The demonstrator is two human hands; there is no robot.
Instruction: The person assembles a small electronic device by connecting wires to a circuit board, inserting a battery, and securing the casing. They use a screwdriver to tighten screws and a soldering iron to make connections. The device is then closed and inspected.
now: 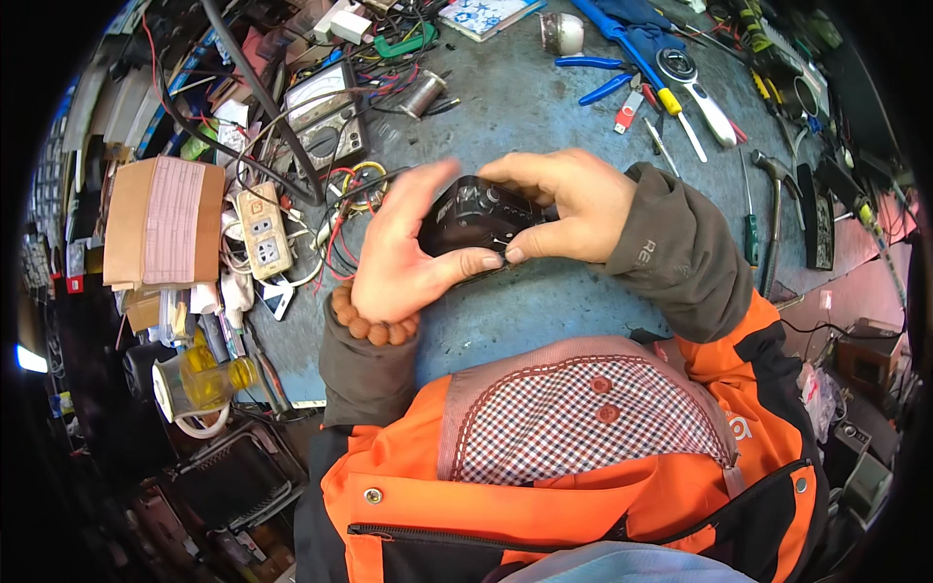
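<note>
**Head view: both hands clamp a small black box above the bench**

Head view shows the left hand [394,255] and right hand [571,206] closed around a small black box [474,216], which sits between them over the middle of the blue-grey bench [544,97]. The left hand is half curled: its palm faces up and right, its fingers reach behind the box's left end, and its thumb presses along the lower front edge. A string of brown beads [374,325] circles that wrist. The right hand is curled from the other side, fingers laid over the top right of the box and thumb meeting the left thumb tip at the lower edge. Both hands grip it firmly; whether the box rests on the bench or is lifted clear cannot be told. Small knobs show on the box's upper face.

Just left of the hands lies a tangle of red, yellow and black wires [350,189]. Nearer the left edge sits a beige power strip [264,230], and behind the wires a meter [326,121] with a dial face. Toward the far right corner lie blue pliers [595,78], a yellow-handled screwdriver [680,117] and a hammer [775,209]. A yellow-tinted jar [204,384] stands off the near left edge.
</note>
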